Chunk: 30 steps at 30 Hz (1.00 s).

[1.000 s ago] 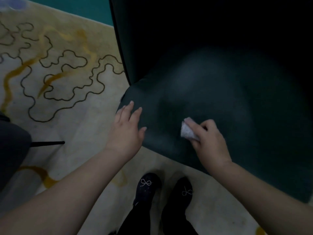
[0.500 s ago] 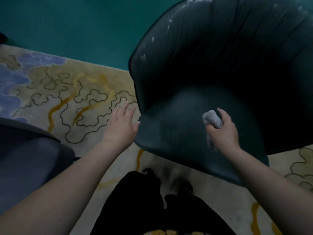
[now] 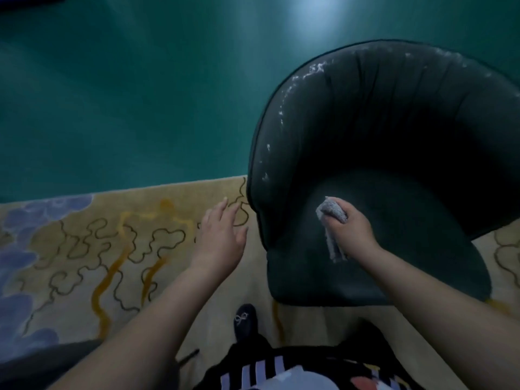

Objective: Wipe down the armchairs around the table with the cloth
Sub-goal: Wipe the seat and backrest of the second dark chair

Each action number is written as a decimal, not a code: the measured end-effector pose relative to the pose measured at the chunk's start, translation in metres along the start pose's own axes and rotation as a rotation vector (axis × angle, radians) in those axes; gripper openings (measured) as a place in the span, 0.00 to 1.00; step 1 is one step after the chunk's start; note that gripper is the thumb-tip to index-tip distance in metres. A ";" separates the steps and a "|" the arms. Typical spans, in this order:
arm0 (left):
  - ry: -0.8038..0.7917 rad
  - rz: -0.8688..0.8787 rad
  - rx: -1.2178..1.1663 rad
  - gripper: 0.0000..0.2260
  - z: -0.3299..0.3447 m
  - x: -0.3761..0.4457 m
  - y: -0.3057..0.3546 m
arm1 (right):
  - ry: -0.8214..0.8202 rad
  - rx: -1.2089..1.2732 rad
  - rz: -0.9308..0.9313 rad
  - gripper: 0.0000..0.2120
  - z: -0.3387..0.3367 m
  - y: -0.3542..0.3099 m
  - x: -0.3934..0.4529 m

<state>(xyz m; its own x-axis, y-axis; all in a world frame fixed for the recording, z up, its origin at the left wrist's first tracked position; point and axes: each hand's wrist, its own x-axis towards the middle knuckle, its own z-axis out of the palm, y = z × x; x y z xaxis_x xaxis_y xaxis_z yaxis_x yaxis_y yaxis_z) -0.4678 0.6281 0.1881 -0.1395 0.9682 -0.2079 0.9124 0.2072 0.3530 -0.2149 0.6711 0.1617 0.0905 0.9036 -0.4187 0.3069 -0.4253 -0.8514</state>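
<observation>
Cloth (image 3: 332, 213), grey and crumpled, is bunched in the right hand (image 3: 350, 230), with a loose tail hanging below the fist. The fingers of that hand are curled round the cloth, gripping it. The fist is over the seat cushion of the armchair (image 3: 394, 142), near the seat's left side; whether the cloth presses on the cushion cannot be told. The armchair is dark, with a curved tub back whose upper rim carries pale flaking patches. It stands on a patterned rug (image 3: 118, 249) with dark squiggle lines, orange streaks and lilac patches. The left hand (image 3: 219, 237) is over the rug just beside the armchair's left edge, apart from it, fingers straight and slightly spread, holding nothing. A dark shoe (image 3: 244, 319) shows on the rug below the seat front. Teal floor (image 3: 126, 94) lies beyond the rug.
</observation>
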 end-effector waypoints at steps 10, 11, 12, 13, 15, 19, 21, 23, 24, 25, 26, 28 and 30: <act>-0.069 0.197 0.036 0.25 -0.046 0.086 -0.018 | 0.094 0.243 0.070 0.14 0.038 -0.038 0.010; -0.065 0.215 0.038 0.24 -0.045 0.092 -0.017 | 0.085 0.241 0.070 0.16 0.038 -0.038 0.016; -0.059 0.228 0.044 0.24 -0.044 0.099 -0.015 | 0.075 0.223 0.071 0.19 0.038 -0.038 0.021; -0.052 0.235 0.047 0.24 -0.042 0.106 -0.014 | 0.069 0.196 0.074 0.22 0.038 -0.038 0.026; -0.046 0.236 0.045 0.24 -0.038 0.117 -0.011 | 0.077 0.153 0.095 0.28 0.038 -0.038 0.034; -0.095 0.289 0.052 0.24 -0.033 0.139 -0.007 | 0.154 0.122 0.090 0.14 0.046 -0.044 0.042; -0.127 0.322 0.054 0.25 -0.032 0.154 -0.007 | 0.172 0.148 0.090 0.06 0.053 -0.045 0.046; -0.158 0.351 0.055 0.26 -0.032 0.173 -0.008 | 0.191 0.184 0.077 0.07 0.063 -0.047 0.050; -0.182 0.370 0.056 0.26 -0.031 0.182 -0.008 | 0.207 0.201 0.079 0.08 0.069 -0.050 0.052; -0.213 0.391 0.056 0.28 -0.030 0.192 -0.009 | 0.228 0.213 0.084 0.10 0.074 -0.052 0.055; -0.250 0.411 0.051 0.29 -0.029 0.203 -0.009 | 0.253 0.225 0.092 0.11 0.080 -0.053 0.059; -0.321 0.445 0.031 0.33 -0.028 0.224 -0.010 | 0.324 0.255 0.113 0.11 0.095 -0.052 0.066; -0.356 0.460 0.005 0.36 -0.028 0.244 -0.011 | 0.394 0.282 0.164 0.17 0.112 -0.048 0.076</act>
<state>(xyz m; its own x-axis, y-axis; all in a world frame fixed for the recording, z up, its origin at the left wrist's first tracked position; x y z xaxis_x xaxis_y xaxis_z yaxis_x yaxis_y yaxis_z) -0.5229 0.8657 0.1589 0.4087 0.8514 -0.3287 0.8505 -0.2246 0.4756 -0.3287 0.7540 0.1352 0.4833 0.7512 -0.4496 -0.0042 -0.5116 -0.8592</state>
